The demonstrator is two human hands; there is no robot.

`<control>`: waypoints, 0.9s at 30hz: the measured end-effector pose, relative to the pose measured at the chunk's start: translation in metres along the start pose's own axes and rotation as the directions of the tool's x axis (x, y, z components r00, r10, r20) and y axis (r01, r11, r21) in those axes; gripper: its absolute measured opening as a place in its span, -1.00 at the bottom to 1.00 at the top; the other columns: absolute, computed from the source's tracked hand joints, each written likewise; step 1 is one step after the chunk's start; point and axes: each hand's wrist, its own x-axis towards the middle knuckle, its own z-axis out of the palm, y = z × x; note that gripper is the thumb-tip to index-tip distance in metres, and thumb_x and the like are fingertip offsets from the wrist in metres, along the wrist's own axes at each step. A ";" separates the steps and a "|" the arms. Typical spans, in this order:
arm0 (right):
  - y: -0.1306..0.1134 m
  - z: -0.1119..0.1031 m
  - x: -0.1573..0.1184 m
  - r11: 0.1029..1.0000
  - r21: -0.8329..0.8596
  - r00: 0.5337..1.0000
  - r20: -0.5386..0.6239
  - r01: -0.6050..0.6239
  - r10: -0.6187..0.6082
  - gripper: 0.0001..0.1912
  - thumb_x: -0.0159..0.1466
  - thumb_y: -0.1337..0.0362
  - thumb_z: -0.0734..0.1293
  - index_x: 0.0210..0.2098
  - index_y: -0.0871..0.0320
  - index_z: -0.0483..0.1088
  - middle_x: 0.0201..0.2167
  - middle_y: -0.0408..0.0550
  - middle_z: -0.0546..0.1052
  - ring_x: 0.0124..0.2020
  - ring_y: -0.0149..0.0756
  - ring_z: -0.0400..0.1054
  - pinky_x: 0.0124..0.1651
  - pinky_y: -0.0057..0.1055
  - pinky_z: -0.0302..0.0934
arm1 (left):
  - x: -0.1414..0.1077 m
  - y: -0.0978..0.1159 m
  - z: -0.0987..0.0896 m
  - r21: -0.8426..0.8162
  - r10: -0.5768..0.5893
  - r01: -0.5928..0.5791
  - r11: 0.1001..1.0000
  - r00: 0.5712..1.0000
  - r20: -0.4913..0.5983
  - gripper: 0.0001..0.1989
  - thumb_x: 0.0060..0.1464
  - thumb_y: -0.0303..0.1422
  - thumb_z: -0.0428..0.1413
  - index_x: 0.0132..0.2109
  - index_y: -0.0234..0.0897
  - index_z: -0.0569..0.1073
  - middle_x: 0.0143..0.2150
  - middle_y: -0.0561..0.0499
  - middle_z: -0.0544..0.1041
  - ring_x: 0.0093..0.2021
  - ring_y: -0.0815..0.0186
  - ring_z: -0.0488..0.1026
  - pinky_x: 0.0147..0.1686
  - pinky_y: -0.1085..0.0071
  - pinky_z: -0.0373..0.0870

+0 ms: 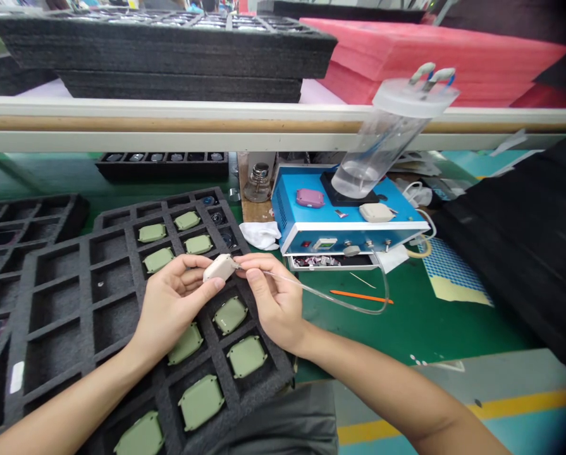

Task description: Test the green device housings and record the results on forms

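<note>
My left hand [171, 303] grips a small cream-coloured plastic case [219, 267] above a black foam tray [64, 297]. My right hand [274, 297] pinches the end of a thin clear tube [344, 302] right at the case's edge. The tube curves away to the right and up to a blue box machine [311, 224]. Several green cases [230, 314] lie in the tray's pockets under and around my hands.
A clear cylinder [382, 142] leans on the blue machine, which also carries a pink case [310, 198] and a cream case [376, 212]. An orange stick [361, 296] lies on the green mat. More black foam trays stack on the shelf [169, 44], beside red foam sheets [453, 60].
</note>
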 end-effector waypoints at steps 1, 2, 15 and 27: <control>0.000 0.000 0.000 1.000 0.001 1.000 -0.001 -0.005 0.005 -0.84 0.42 0.27 0.27 -0.09 0.08 0.50 -0.05 -0.01 0.54 0.01 -0.30 0.48 0.02 -0.29 0.47 | 0.000 0.000 0.000 0.001 0.001 -0.001 1.000 1.000 0.001 -0.59 -0.04 -0.23 0.42 -0.12 -0.30 0.48 -0.15 -0.07 0.69 -0.16 0.29 0.64 -0.12 0.50 0.55; 0.000 0.000 0.000 1.000 -0.002 1.000 -0.003 -0.010 0.010 -0.84 0.42 0.26 0.28 -0.10 0.08 0.50 -0.05 0.00 0.55 0.01 -0.30 0.47 0.02 -0.29 0.48 | -0.001 0.000 0.000 0.001 0.000 0.000 1.000 1.000 0.001 -0.59 -0.04 -0.23 0.42 -0.12 -0.30 0.48 -0.15 -0.07 0.69 -0.16 0.29 0.64 -0.12 0.49 0.55; 0.003 0.003 0.005 0.961 0.059 0.963 0.012 -0.270 0.270 -0.46 0.24 0.03 0.45 0.11 0.14 0.36 0.10 0.12 0.53 0.08 -0.21 0.47 0.14 -0.21 0.41 | 0.006 -0.007 0.010 -0.060 0.035 -0.031 0.998 0.998 0.057 -0.58 -0.03 -0.20 0.37 -0.13 -0.33 0.43 -0.18 -0.08 0.63 -0.22 0.32 0.60 -0.23 0.43 0.58; -0.013 0.008 0.030 0.735 0.315 0.792 0.109 -0.601 0.601 -0.74 0.26 0.20 0.35 -0.11 0.21 0.39 -0.34 -0.16 0.49 -0.44 -0.50 0.32 -0.47 -0.59 0.22 | -0.134 0.036 -0.095 0.668 0.366 0.119 0.734 0.759 -0.538 -0.61 -0.05 -0.13 0.38 -0.16 -0.13 0.43 -0.06 0.13 0.59 0.11 0.11 0.50 0.13 0.32 0.41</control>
